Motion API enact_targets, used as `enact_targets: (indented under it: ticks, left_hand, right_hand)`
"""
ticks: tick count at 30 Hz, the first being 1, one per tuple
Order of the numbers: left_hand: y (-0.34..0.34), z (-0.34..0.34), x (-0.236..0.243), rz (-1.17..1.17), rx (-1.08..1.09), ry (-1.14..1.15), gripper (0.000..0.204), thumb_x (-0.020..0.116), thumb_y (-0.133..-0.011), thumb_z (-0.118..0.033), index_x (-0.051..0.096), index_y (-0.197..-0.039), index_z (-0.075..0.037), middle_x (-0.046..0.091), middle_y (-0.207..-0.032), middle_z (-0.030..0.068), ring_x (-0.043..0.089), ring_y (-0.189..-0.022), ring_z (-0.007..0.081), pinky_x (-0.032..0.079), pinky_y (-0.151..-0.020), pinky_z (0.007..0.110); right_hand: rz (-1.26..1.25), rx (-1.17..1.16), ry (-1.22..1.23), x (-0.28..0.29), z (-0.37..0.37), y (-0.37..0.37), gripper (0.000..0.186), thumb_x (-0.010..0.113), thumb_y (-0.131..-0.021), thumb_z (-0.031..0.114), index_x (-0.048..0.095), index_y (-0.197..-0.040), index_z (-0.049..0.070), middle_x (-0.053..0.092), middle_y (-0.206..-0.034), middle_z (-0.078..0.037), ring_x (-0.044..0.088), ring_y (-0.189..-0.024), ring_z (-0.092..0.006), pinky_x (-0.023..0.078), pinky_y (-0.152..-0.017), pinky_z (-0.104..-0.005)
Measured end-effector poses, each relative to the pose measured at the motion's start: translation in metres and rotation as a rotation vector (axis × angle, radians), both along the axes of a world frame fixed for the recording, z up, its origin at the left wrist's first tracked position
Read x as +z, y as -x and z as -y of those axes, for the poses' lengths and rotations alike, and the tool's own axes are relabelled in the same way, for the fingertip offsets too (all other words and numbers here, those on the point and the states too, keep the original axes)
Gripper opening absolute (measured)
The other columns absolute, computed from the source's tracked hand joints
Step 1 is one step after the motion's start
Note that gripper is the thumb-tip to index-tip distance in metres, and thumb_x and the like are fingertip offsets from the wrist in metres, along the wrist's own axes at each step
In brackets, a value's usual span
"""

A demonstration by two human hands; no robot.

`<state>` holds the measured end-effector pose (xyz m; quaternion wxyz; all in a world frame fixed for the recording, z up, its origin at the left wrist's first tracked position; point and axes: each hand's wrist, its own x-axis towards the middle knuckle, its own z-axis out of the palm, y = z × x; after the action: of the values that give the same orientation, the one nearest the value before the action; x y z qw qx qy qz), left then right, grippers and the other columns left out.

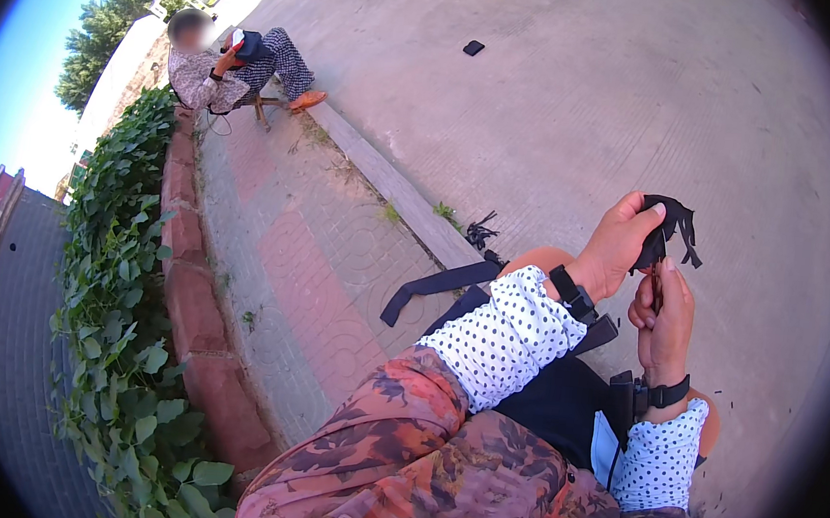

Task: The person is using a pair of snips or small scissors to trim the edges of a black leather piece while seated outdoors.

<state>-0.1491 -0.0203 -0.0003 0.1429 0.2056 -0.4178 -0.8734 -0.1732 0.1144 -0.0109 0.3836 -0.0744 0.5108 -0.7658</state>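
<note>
In front of me, at the right, my left hand pinches a black piece of fabric with several narrow strips dangling from its far side. Just below it, my right hand is closed around a small slim tool. Its thin tip points up to the fabric's lower edge; the fingers hide most of it, so its exact kind does not show. Across my lap lies dark navy cloth, with a light blue piece beside my right forearm.
A dark fabric strip and a black stringy bundle lie left of my hands, near the kerb. Another person sits far left, holding dark cloth. Red edging stones border leafy plants. A black object lies on the pavement.
</note>
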Motion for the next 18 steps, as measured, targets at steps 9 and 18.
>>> enact_targets:
  ticks: [9, 18]
  left_hand:
    - [0.0015, 0.0003, -0.0027, -0.006, -0.003, 0.000, 0.016, 0.055, -0.102, -0.022, 0.058, -0.110, -0.008, 0.065, -0.087, 0.0023, 0.060, -0.068, 0.0082, 0.046, -0.051, 0.023]
    - [0.0018, 0.0016, -0.0053, -0.015, -0.013, 0.004, 0.015, 0.055, -0.102, -0.021, 0.057, -0.109, -0.007, 0.065, -0.087, 0.0034, 0.058, -0.065, 0.0080, 0.045, -0.048, 0.023]
  right_hand:
    - [0.002, -0.001, -0.005, 0.0006, -0.0003, -0.0002, 0.032, 0.046, -0.106, 0.034, 0.059, -0.099, 0.006, 0.044, -0.063, 0.003, 0.032, -0.047, -0.0051, 0.028, -0.046, -0.0221]
    - [-0.002, 0.004, 0.001, 0.0003, -0.0007, -0.0005, 0.032, 0.046, -0.106, 0.034, 0.059, -0.099, 0.006, 0.044, -0.064, 0.003, 0.033, -0.048, -0.0052, 0.029, -0.046, -0.0218]
